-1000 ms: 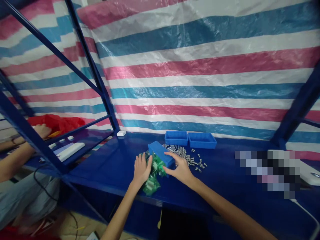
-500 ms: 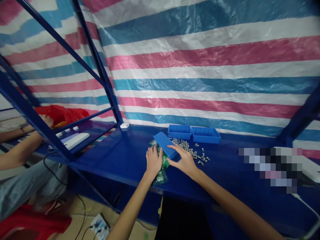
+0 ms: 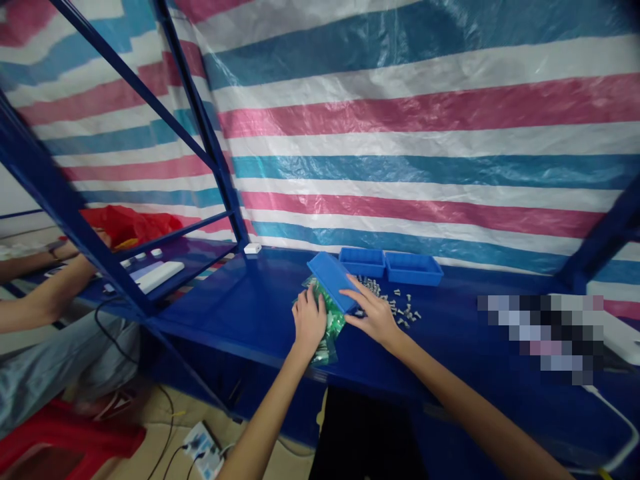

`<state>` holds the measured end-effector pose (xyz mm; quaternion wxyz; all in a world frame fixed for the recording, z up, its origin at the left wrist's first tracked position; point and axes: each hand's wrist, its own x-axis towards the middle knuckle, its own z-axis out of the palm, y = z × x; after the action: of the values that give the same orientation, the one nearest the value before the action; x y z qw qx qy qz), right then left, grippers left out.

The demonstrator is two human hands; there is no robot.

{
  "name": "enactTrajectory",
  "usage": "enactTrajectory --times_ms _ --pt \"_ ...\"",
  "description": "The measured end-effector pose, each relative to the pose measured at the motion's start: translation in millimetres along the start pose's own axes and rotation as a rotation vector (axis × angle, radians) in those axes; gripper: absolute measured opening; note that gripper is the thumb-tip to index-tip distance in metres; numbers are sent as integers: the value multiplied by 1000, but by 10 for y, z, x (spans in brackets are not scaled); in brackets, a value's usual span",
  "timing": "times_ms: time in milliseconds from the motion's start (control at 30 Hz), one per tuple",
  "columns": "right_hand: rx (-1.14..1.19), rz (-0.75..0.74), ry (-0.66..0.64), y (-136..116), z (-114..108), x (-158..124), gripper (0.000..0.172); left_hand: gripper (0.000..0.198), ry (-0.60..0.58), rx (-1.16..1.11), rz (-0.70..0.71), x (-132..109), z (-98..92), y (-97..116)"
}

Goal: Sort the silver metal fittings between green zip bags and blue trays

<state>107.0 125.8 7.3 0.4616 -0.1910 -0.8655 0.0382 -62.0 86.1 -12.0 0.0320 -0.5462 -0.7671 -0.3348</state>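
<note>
My right hand (image 3: 373, 315) grips the lower right end of a small blue plastic tray (image 3: 331, 281), with the thumb below and fingers over its edge. The tray is tilted, its flat underside towards me, above a green plastic bag (image 3: 334, 320). My left hand (image 3: 309, 320) lies on the left part of this bag, fingers spread. Pale small pieces show through the bag's near end; what lies under the tray is hidden. Just right of the tray, loose metal screw-like parts (image 3: 406, 315) are scattered on the blue table (image 3: 225, 313), some behind my right hand.
Two blue trays (image 3: 414, 270) stand side by side along the back of the table. A small white box (image 3: 253, 249) sits at the back left. Blue metal posts (image 3: 220, 170) rise on the left; beyond them another person's arm (image 3: 50, 303) shows. A pixelated patch covers something at right.
The blue tray has tipped further and risen slightly in my right hand, showing more of its underside. More of the green bag shows beneath it. My left hand stays on the bag.
</note>
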Motion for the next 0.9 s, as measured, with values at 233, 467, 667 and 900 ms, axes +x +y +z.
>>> enactTrajectory --times_ms 233,467,667,900 --pt "155 248 343 123 -98 145 40 40 -1 30 30 49 30 -75" --pt "535 585 630 232 -111 426 52 48 172 -1 193 218 -162 -59" --pt "673 695 384 258 2 535 49 46 57 225 674 449 -461 126" --pt "693 697 270 371 -3 457 54 15 -126 272 814 908 -470 -8"
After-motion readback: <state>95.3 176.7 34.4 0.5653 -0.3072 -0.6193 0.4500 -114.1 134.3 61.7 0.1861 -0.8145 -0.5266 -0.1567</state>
